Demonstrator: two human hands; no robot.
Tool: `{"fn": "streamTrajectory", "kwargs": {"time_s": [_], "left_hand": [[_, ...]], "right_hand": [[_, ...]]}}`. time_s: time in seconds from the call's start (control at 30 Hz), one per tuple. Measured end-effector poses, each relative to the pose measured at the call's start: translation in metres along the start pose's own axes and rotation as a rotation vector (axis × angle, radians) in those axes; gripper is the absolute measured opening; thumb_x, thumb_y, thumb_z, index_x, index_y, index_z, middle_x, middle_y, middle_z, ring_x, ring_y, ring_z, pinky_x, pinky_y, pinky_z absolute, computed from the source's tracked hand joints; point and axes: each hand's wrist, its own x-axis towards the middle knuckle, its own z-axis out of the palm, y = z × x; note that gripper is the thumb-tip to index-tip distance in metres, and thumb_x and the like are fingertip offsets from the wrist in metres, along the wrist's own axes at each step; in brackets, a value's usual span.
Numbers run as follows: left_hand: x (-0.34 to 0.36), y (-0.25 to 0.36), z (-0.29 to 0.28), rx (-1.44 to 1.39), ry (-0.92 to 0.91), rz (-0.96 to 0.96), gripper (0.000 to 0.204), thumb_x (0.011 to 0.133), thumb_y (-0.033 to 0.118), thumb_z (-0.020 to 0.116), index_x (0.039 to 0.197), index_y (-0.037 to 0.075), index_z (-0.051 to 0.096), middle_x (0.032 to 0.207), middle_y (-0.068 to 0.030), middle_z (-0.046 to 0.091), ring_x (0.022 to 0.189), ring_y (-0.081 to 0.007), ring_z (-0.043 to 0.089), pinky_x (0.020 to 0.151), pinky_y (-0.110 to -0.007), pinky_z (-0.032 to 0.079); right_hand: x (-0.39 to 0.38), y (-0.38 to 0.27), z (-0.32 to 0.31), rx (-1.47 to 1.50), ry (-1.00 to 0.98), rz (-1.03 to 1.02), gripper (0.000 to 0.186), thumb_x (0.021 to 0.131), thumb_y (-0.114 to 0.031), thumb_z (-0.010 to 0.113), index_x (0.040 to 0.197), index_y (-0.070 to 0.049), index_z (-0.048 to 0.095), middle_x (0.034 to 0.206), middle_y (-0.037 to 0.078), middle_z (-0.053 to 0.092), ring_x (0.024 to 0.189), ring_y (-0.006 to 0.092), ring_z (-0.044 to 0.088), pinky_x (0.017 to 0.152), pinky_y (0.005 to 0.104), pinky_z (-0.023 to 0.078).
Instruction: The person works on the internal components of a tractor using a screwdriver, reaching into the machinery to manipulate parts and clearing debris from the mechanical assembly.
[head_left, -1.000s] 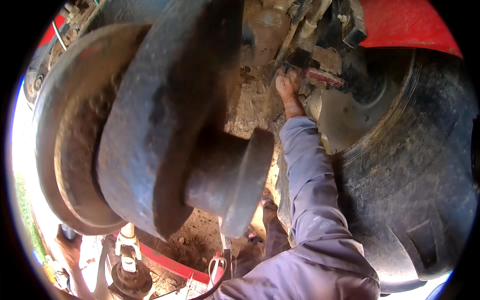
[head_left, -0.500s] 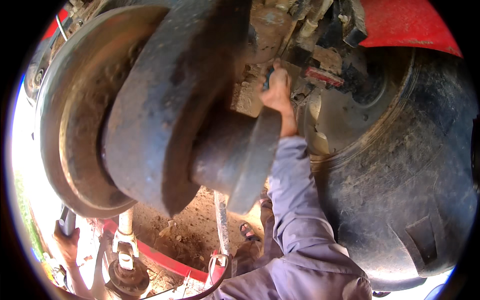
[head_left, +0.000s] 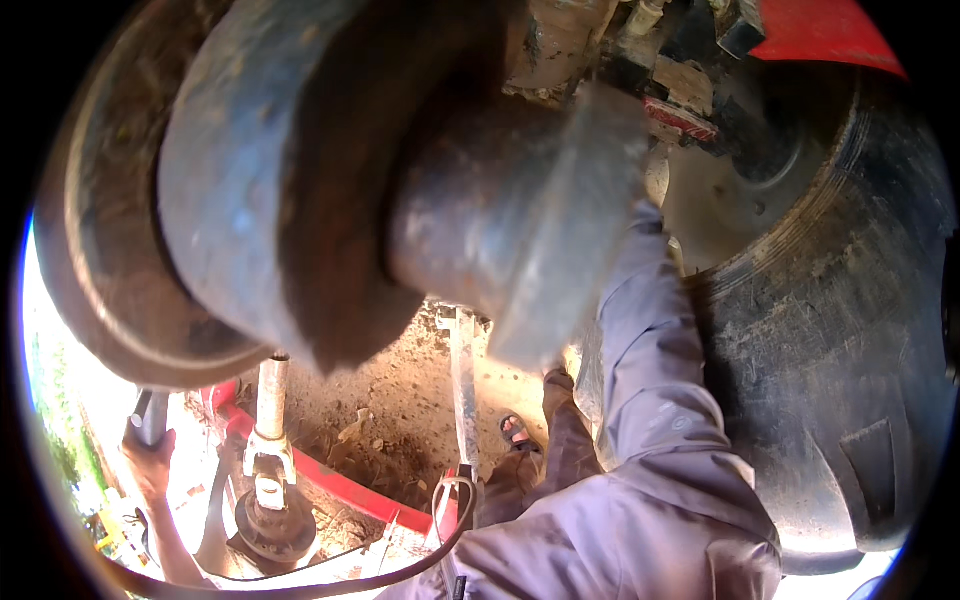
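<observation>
My left hand (head_left: 148, 455) at the lower left grips a dark metal bar or handle (head_left: 153, 413), lit brightly from behind. A large rusty metal assembly (head_left: 225, 190), with round plates and a short shaft ending in a blurred flat flange (head_left: 565, 225), fills the upper left and middle very close to the camera. My right sleeve (head_left: 660, 370) reaches up beside it toward grimy machine parts, and the hand at its end is hidden behind the flange.
A large black tyre (head_left: 820, 360) stands at the right under a red fender (head_left: 825, 35). Below are a pale jointed shaft (head_left: 272, 400), a red bar (head_left: 350, 490), a dark cable, an upright metal strut, dirt ground and my sandalled foot (head_left: 515, 430).
The metal assembly has shifted up and looms nearer the middle. My right hand, seen earlier at the machine parts, is now covered by it. My left hand still grips the dark bar.
</observation>
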Motion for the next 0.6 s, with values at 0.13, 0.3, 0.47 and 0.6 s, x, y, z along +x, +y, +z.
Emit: {"fn": "streamTrajectory", "kwargs": {"time_s": [0.13,0.3,0.47,0.6], "left_hand": [[0.005,0.015,0.002,-0.043,-0.003,-0.030,0.036,0.064,0.012,0.070,0.093,-0.006,0.058,0.067,-0.0198,0.061,0.054,-0.0312,0.056,0.054,-0.041,0.045],[0.003,0.018,-0.002,-0.030,0.012,-0.045,0.036,0.063,0.009,0.068,0.094,-0.006,0.058,0.068,-0.0189,0.062,0.056,-0.0294,0.057,0.055,-0.040,0.047],[0.007,0.033,-0.002,-0.024,0.034,-0.045,0.026,0.063,0.008,0.066,0.083,-0.004,0.055,0.062,-0.0170,0.059,0.051,-0.0278,0.055,0.050,-0.039,0.045],[0.002,0.026,-0.001,-0.019,0.071,-0.021,0.026,0.062,0.009,0.067,0.080,-0.005,0.054,0.059,-0.0168,0.058,0.048,-0.0275,0.054,0.049,-0.039,0.044]], "right_hand": [[-0.046,-0.004,-0.017,-0.144,-0.102,0.119,0.042,0.090,-0.036,0.048,0.081,0.002,0.065,0.080,0.024,0.063,0.084,0.0386,0.062,0.071,0.0447,0.048],[-0.018,-0.027,-0.022,0.344,0.028,0.412,0.038,0.088,-0.032,0.050,0.088,0.003,0.064,0.088,0.024,0.064,0.086,0.0365,0.062,0.074,0.0439,0.047],[0.036,0.002,-0.027,0.529,0.159,-0.726,0.013,0.079,-0.016,0.058,0.080,-0.004,0.054,0.068,0.011,0.052,0.060,0.0256,0.052,0.055,0.0364,0.041],[-0.003,-0.079,-0.097,0.911,-0.432,0.680,0.021,0.091,-0.030,0.049,0.094,-0.010,0.054,0.063,0.004,0.048,0.047,0.0149,0.043,0.040,0.0300,0.033]]}}
